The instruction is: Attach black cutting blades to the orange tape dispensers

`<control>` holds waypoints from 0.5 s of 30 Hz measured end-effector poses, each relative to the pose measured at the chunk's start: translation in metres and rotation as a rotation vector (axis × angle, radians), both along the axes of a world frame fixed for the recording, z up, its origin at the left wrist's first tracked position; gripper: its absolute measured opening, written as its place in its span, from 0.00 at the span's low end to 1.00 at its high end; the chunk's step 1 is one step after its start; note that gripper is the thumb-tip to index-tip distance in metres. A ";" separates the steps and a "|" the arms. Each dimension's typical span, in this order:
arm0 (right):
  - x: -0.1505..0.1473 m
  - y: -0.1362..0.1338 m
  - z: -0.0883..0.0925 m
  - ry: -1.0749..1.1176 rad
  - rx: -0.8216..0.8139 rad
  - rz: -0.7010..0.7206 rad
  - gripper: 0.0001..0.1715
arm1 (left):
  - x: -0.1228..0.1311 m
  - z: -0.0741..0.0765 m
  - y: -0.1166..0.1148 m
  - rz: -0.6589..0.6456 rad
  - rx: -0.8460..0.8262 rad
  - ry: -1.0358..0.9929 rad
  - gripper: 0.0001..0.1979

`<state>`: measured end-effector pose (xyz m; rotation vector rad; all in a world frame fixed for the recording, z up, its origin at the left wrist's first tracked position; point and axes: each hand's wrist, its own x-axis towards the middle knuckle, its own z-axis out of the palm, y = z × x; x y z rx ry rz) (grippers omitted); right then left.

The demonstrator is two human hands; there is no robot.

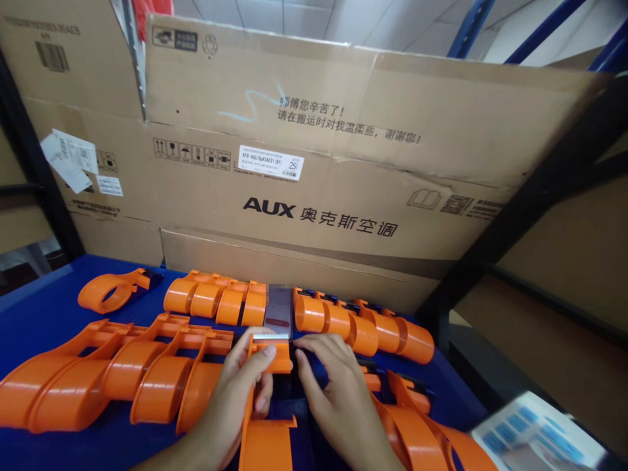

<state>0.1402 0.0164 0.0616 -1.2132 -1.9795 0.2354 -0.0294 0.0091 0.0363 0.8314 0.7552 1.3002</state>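
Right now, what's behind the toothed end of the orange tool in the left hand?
A dark, phone-like slab, then the AUX cardboard farther back. Whatever the orange tool and left hand cover cannot be seen.

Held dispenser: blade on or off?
On: the toothed blade lines the far edge of the dispenser in the left hand. Firmly fixed? Cannot tell.

The cardboard (338, 173) reads "AUX 奥克斯空调" at the frame's centre and, higher up, "师傅您辛苦了!请在搬运时对我温柔些,谢谢您!" Its white label (271, 162) shows "KFR-46G/BpR3AES1(B1)" and "25"; handling signs (192, 155), including arrows, a glass and an umbrella, stand left of that.
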 end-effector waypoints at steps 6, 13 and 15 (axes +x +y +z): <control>-0.006 -0.007 0.007 0.282 -0.002 0.053 0.07 | 0.002 -0.001 -0.002 -0.091 -0.008 0.091 0.23; -0.012 -0.009 0.009 0.368 -0.151 0.137 0.03 | 0.002 0.003 -0.009 -0.144 0.062 0.113 0.17; -0.013 -0.010 0.009 0.390 -0.161 0.130 0.04 | 0.002 0.001 -0.008 -0.168 0.072 0.111 0.15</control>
